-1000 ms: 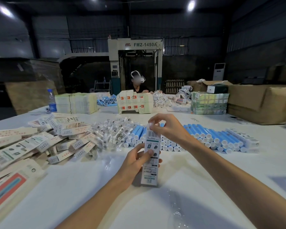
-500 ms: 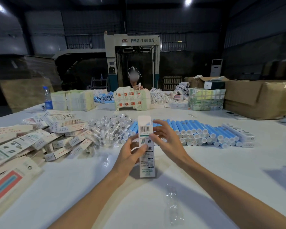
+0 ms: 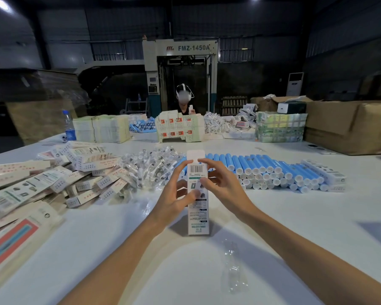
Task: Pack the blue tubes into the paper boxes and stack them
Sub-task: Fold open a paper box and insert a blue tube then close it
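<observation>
While lying flat at lower centre-right, nearest of all, barely shows against the white tabletop [image 3: 97, 249]: one crumpled clear wrapper [image 3: 234, 269].

Just beyond, at frame centre: one paper box [image 3: 198, 219], upright, base on the tabletop, barcode side to the camera, top flap raised. Gripped from the left by the left hand [image 3: 174, 194], fingers curled round its edge, thumb across the printed face. Pinched near the barcode by the right hand [image 3: 221, 183], fingertips bent onto the right edge.

At left, from lower corner to mid-height: a loose heap of flat box blanks [image 3: 20, 190], far too many and too overlapped to count.

Behind the hands, left of centre: a pile of small clear-wrapped pieces [image 3: 150, 168], uncountable, touching the blue tubes [image 3: 262, 170]. Several dozen of these, caps toward the camera, stacked in layers across centre-right; left end hidden by box and hands, so no sure count. At their right end, at least two closed boxes [image 3: 323, 175] lying flat.

Along the far edge: one water bottle [image 3: 68, 126] at left, bundled printed stacks [image 3: 101, 128], more tubes and packs, blurred. At right, large cardboard cartons [image 3: 348, 126].

Beyond, one person [image 3: 184, 102] facing this way, before one machine [image 3: 180, 62] lettered FMZ-1450A.
</observation>
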Available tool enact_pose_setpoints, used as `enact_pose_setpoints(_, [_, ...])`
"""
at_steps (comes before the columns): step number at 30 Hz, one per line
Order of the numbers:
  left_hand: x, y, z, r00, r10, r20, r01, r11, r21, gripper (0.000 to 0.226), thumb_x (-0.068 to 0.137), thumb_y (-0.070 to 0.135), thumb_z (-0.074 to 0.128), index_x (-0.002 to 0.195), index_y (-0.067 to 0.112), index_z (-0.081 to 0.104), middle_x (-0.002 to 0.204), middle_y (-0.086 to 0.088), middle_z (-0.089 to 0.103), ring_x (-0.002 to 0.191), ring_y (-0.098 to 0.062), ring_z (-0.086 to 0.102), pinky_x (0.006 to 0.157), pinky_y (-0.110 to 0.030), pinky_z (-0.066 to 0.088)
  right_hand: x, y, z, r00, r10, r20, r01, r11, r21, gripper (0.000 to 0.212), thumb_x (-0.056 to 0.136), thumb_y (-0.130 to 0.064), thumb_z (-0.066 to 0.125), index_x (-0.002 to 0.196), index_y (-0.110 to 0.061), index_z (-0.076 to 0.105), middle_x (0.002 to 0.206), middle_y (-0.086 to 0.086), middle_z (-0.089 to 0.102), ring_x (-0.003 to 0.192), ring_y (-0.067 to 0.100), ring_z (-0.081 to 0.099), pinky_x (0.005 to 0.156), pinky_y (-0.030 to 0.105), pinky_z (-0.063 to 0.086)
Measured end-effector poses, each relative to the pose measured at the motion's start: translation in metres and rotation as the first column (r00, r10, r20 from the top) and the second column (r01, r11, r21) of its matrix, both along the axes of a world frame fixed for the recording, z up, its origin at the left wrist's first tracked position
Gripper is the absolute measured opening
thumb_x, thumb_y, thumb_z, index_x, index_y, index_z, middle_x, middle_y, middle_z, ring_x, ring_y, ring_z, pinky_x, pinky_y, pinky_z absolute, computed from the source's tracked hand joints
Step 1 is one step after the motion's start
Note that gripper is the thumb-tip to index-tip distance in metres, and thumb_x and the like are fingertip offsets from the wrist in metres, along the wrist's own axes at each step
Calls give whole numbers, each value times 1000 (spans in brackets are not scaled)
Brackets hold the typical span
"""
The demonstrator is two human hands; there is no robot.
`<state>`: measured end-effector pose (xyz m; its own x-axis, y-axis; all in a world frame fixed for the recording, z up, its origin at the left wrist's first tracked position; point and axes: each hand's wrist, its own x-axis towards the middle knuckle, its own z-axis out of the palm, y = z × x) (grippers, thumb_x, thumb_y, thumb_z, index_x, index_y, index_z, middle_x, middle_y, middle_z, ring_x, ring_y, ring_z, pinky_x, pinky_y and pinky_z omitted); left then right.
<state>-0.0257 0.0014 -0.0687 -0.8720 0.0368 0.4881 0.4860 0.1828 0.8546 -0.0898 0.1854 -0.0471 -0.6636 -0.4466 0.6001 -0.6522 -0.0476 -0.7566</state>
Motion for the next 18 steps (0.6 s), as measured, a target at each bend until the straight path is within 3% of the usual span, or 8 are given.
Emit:
enact_pose_setpoints(5, [-2,-1,1,999,31,-30,-32,998,-49,70,96,30,76,152,48,38,122,0,76,112,-22,73,92,-25,58,-6,4,9,998,9,-62,-5,997,72,38,99,-14,68,134,-26,61,126,0,65,109,17,69,92,28,57])
enact_pose_setpoints(9, [-4,-1,2,997,59,-39,-62,995,-81,71,96,27,76,153,46,37,120,0,76,113,-24,73,95,-26,58,-8,7,12,997,11,-78,-2,994,106,33,101,-18,67,132,-26,62,128,-5,66,113,13,68,93,29,58])
enact_pose_setpoints(12, [-3,-1,3,997,69,-36,-72,993,-92,71,96,24,76,153,44,38,120,1,76,113,-22,73,95,-26,57,-6,6,21,1000,23,-6,-22,997,70,21,105,-34,62,124,-32,67,125,-13,68,112,6,68,86,20,57])
enact_pose_setpoints(15, [0,0,5,997,68,-26,-70,992,-101,70,95,24,76,151,48,40,124,5,74,113,-22,71,93,-26,57,-12,4,39,999,10,46,-7,998,-68,17,107,-30,58,121,-21,62,110,-1,76,97,21,74,82,31,61])
enact_pose_setpoints(18, [1,0,6,998,64,0,-64,991,-114,72,96,30,75,153,47,36,127,5,73,117,-23,70,93,-26,57,-21,0,54,994,17,105,-19,1000,15,21,106,-25,61,125,-21,53,95,12,79,93,36,73,86,47,60])
